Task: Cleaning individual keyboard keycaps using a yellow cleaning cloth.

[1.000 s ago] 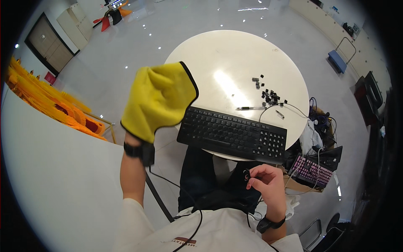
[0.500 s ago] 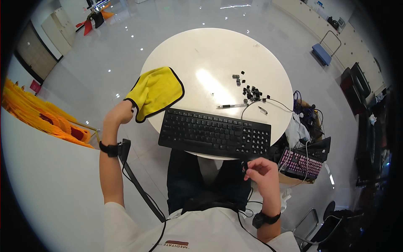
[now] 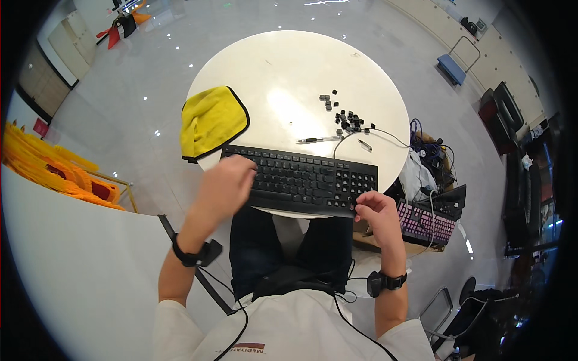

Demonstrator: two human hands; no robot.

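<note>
Left hand curled at keyboard's left end, right hand half-pinched by its lower right corner; can't tell if either grips. Cloth, loose keys on table.

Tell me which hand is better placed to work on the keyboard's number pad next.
Right, most likely. The right hand is at the right end of the keyboard, beside the number pad; the left hand is over the opposite end.

Wide fisheye view from the head, down onto the nearby round table
</note>
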